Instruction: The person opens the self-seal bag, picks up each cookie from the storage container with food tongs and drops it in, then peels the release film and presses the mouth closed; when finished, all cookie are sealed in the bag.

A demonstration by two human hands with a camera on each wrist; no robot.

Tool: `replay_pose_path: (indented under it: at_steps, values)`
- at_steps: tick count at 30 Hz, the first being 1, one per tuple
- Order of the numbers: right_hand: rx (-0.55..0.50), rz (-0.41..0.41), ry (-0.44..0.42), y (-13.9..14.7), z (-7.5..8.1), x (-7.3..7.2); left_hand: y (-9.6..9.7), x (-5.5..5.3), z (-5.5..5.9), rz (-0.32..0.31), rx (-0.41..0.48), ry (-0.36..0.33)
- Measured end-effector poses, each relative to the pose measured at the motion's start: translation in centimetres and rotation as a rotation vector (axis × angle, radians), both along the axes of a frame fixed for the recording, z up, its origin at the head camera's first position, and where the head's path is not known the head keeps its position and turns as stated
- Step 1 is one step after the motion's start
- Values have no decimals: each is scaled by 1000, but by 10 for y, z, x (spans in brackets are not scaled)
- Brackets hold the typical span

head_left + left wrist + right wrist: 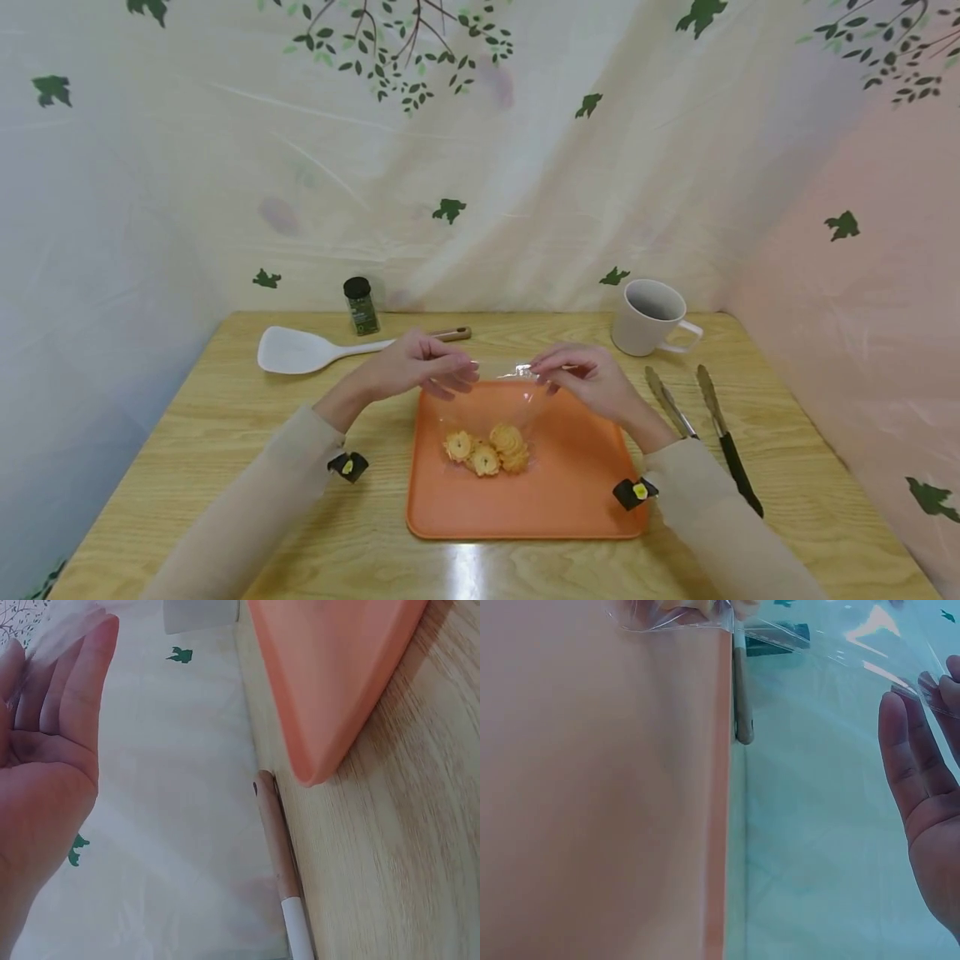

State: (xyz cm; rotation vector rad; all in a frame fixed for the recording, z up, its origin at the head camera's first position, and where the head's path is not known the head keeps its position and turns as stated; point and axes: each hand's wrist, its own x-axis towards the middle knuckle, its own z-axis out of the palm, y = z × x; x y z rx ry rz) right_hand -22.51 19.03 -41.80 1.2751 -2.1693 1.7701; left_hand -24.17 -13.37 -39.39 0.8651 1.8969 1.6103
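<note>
A clear plastic bag (487, 408) with several ruffled golden cookies (484, 458) at its bottom hangs over an orange tray (555, 508). Whether the bag's base touches the tray I cannot tell. My left hand (429, 367) pinches one upper corner of the bag between thumb and fingers. At the opposite upper corner my right hand (583, 377) pinches the film the same way. Stretched film (870, 652) runs to the right hand's fingertips in the right wrist view. In the left wrist view, film lies across the left hand's fingers (79, 697).
Behind the left hand lies a white spatula (296, 351) with a brown handle end. A black-capped spice jar (362, 308) stands at the back. To the right are a white mug (647, 321) and metal tongs (723, 433) with black grips, beside the right forearm.
</note>
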Motion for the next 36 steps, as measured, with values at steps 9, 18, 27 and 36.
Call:
replay_pose_path:
  at_steps: [9, 18, 27, 36]
  values:
    - [-34, -25, -8, 2, 2, 4, -9, 9, 3, 38, 9, 42]
    - [-51, 3, 22, 1, 2, 6, -14, 13, 6, -28, 43, 54]
    - [-32, -16, 18, -1, 5, 8, 14, 3, 0, 62, -11, 45]
    - [-39, -11, 15, 8, 5, 9, 16, 8, -4, 107, 41, -48]
